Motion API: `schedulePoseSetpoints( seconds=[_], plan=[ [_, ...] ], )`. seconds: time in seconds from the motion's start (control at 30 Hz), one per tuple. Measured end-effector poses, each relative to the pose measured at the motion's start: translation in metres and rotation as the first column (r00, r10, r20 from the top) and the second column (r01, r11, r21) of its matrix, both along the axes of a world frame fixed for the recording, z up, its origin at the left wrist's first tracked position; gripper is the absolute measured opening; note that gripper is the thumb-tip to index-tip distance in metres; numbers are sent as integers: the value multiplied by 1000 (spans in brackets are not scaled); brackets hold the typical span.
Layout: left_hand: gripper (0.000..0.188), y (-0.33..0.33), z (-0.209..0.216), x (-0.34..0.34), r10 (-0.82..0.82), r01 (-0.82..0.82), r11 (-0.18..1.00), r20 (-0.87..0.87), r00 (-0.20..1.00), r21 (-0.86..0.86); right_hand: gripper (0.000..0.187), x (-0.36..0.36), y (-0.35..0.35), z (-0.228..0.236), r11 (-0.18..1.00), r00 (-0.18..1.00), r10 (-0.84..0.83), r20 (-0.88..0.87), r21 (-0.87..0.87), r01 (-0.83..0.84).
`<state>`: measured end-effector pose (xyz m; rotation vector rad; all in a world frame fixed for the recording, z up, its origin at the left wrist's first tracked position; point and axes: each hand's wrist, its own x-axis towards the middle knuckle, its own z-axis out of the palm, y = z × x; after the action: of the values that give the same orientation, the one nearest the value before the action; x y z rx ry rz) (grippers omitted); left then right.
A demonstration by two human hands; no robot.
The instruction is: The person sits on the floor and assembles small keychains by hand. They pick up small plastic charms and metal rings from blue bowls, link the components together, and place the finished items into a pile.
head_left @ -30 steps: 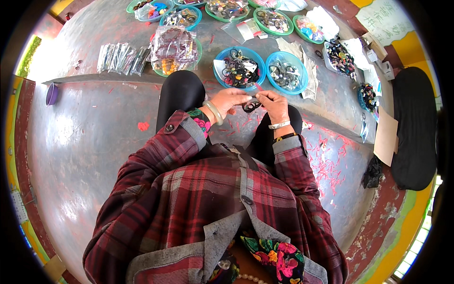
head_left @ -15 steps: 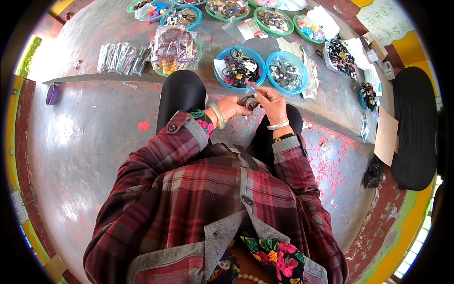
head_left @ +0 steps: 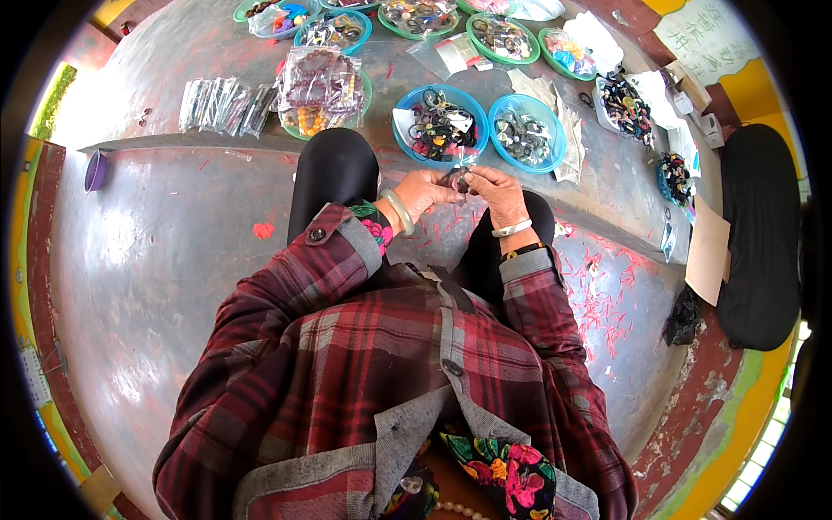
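My left hand (head_left: 424,192), with a pale bangle at its wrist, pinches one side of a small dark looped band (head_left: 454,179) that looks like a hair tie. On the other side, the fingertips of my right hand (head_left: 500,193) are closed on the same band; a silver-coloured bangle circles that wrist. Both hands meet above the gap between my knees, and the fingers partly hide the band. Just beyond them stand a blue basket (head_left: 398,146) of dark bands with small ornaments and a second blue basket (head_left: 542,166) of lighter small pieces.
Clear packets of beads (head_left: 322,85) top a green basket at left, beside a row of slim packets (head_left: 227,107). More baskets line the back of the raised ledge. A purple cup (head_left: 95,172) stands at far left. Red scraps (head_left: 598,303) litter the floor at right.
My right fingers have shifted slightly and now sit closer over the band. A pinkish-red bit seen at my right fingertips earlier no longer shows there. The baskets have stayed put.
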<state>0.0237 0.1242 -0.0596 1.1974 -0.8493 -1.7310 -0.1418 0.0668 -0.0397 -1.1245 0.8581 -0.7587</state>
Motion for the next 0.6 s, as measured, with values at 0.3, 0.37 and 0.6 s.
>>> schedulePoseSetpoints(
  seconds=[0.3,0.37,0.6],
  plan=[
    [26,-1,16,-1,178,-179,984,-41,983,-7,20,-7,-6,-12,997,997,-82,10,11,82],
    [23,0,15,0,194,-193,981,-74,978,22,20,-6,-5,-8,999,998,-52,-42,8,52],
    [22,-3,2,2,251,-254,967,-145,957,-5,16,0,-2,-3,997,996,-53,-68,-59,49]
  ],
)
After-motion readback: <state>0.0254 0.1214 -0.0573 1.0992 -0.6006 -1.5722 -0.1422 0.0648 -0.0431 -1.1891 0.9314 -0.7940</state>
